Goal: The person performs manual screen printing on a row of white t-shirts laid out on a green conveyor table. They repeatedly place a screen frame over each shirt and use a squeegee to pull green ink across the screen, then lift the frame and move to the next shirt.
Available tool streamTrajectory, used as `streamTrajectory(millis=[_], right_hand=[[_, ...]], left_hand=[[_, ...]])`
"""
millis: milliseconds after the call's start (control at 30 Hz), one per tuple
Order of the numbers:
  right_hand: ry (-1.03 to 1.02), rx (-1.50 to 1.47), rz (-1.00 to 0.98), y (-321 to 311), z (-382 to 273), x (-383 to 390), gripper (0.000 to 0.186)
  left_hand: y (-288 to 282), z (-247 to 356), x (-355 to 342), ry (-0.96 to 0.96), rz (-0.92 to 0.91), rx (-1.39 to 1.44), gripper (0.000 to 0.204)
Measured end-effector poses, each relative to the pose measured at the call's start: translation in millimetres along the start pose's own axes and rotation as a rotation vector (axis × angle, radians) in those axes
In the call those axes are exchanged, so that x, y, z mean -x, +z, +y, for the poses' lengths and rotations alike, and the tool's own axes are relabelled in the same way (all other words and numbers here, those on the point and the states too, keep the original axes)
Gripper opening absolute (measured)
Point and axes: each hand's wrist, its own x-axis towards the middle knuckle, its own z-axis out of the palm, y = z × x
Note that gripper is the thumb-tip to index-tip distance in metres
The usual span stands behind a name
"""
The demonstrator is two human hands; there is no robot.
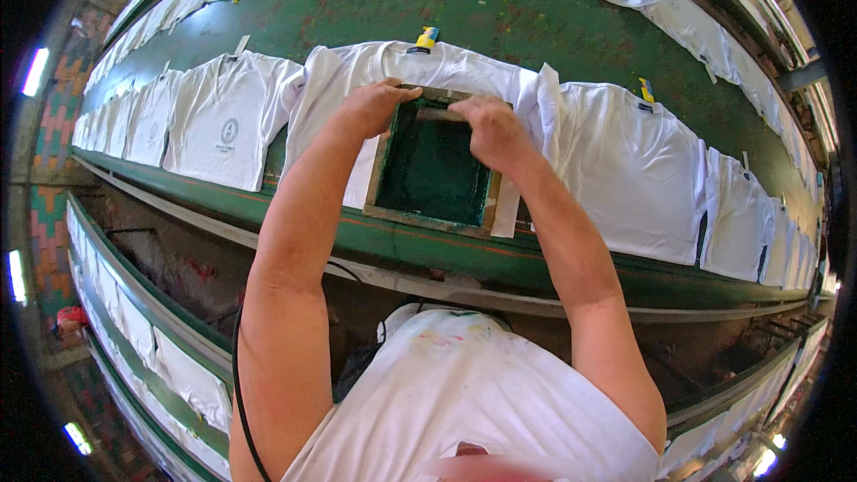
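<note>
Pressing both hands at the far edge of the wooden screen frame (431,163) on the middle shirt (357,80): left hand (373,107) grips the rim, right hand (489,128) clenches the squeegee (442,113). Left shirt (228,116) already printed, right shirt (629,161) blank.

This was a garment screen-printing workshop. White shirts (228,120) lay flat in long rows on a green table (500,18) running from nine o'clock to three. A wooden screen frame (432,163) sat on the centre shirt (420,67), and more rows lined twelve o'clock.
</note>
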Motion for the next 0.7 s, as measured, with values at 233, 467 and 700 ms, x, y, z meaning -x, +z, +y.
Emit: streamTrajectory(millis=[233, 467, 700], right_hand=[[-0.046, 0.048, -0.071, 7, -23, 31, 0.046], [-0.132, 0.014, -0.152, 7, -82, 90, 0.044], [-0.052, -0.090, -0.172, -6, -27, 27, 0.045]], left_hand=[[1, 0, -3, 0.033, 0.012, -0.004, 0.086], [-15, 10, 3, -0.017, -0.046, 0.019, 0.085], [-18, 14, 4, -0.025, -0.030, -0.009, 0.078]])
